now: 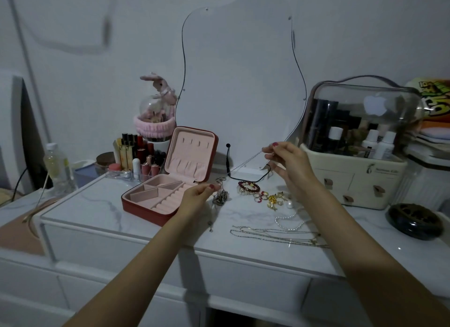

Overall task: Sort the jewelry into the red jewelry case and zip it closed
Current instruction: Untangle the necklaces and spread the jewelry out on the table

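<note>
The red jewelry case (146, 206) lies open on the marble dresser top, its pink lid (192, 153) standing upright and its compartments bare. My left hand (198, 196) pinches one end of a thin silver chain (246, 163) just right of the case. My right hand (288, 161) is raised and pinches the chain's other end, so the chain runs taut between the two. A tangled silver piece (220, 196) lies by my left hand. A dark red bead bracelet (248, 187), several rings and gold pieces (270, 198), a pearl strand (289, 223) and long thin chains (275, 236) lie to the right.
A lipstick and perfume organizer (136, 161) stands behind the case, next to a plastic bottle (57, 168). A wavy mirror (241, 83) leans on the wall. A cream cosmetics box (353, 180) with a clear dome fills the right side. A dark round dish (415, 220) sits near the right edge.
</note>
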